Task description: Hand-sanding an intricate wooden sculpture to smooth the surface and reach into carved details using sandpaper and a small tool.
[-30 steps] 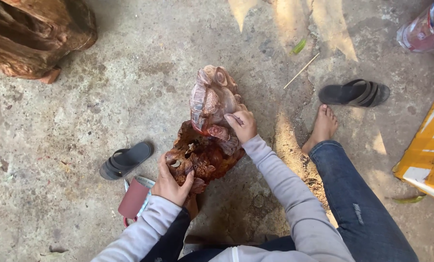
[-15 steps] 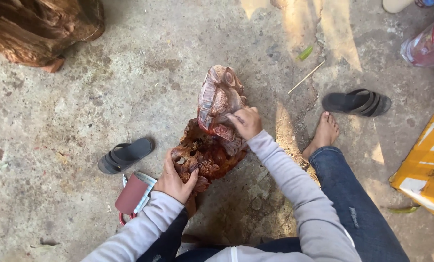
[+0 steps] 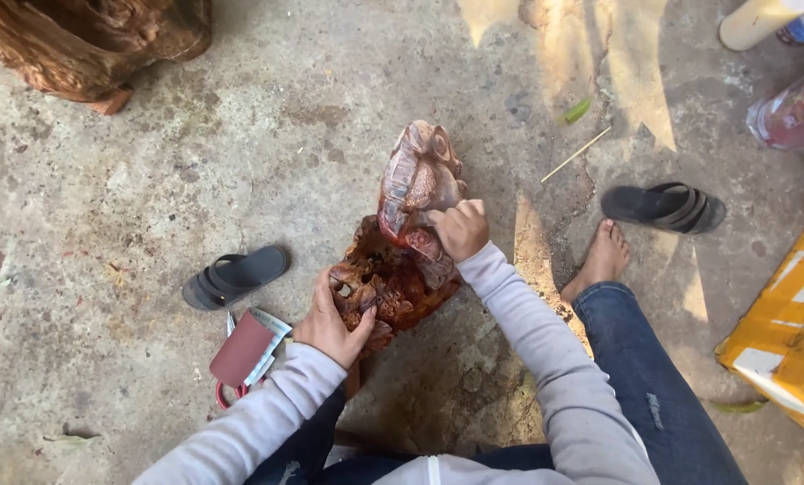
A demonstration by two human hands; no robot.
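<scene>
Head view: one wood carving (image 3: pixel 402 256), left hand (image 3: pixel 330 323) gripping base, right hand (image 3: pixel 460 229) fisted against it; two sandals (image 3: pixel 236 277).

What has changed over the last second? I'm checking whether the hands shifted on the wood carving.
Little changed. The right hand slid slightly down the reddish wood carving, pressed against its upper part as before. The left hand kept its grip on the lower knobbly edge. Both sandals and the sandpaper sheets lie as they did; only the view shifted.
</scene>
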